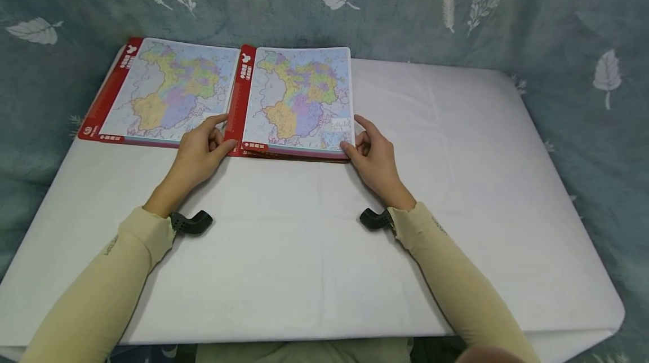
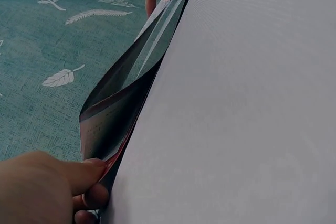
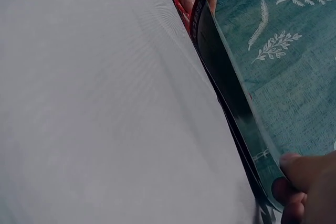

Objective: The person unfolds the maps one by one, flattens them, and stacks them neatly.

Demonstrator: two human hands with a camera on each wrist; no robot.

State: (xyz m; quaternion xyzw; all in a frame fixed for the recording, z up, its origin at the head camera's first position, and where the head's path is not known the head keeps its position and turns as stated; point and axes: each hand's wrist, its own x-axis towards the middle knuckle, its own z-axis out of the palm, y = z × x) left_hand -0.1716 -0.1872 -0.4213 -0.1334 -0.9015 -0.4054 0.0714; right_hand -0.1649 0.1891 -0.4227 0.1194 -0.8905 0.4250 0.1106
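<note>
Two glossy map sheets lie side by side at the far left of the table, each with a red band down its left side. My left hand [image 1: 200, 151] pinches the lower left corner of the right-hand map [image 1: 299, 98], thumb on its red band. On the opposite side, my right hand [image 1: 377, 160] pinches its lower right corner between thumb and fingers. In the left wrist view, the near edge of the sheet [image 2: 107, 124] bows up between the hands. Another map [image 1: 172, 87] lies to the left, its lower right part near my left hand. More layers show beneath the right-hand map's front edge.
A white cloth covers the table [image 1: 284, 256]. Behind it hangs a teal curtain [image 1: 385, 8] with white leaf prints, close to the maps' far edges. Black curved wrist devices [image 1: 192, 222] stick out from both sleeves.
</note>
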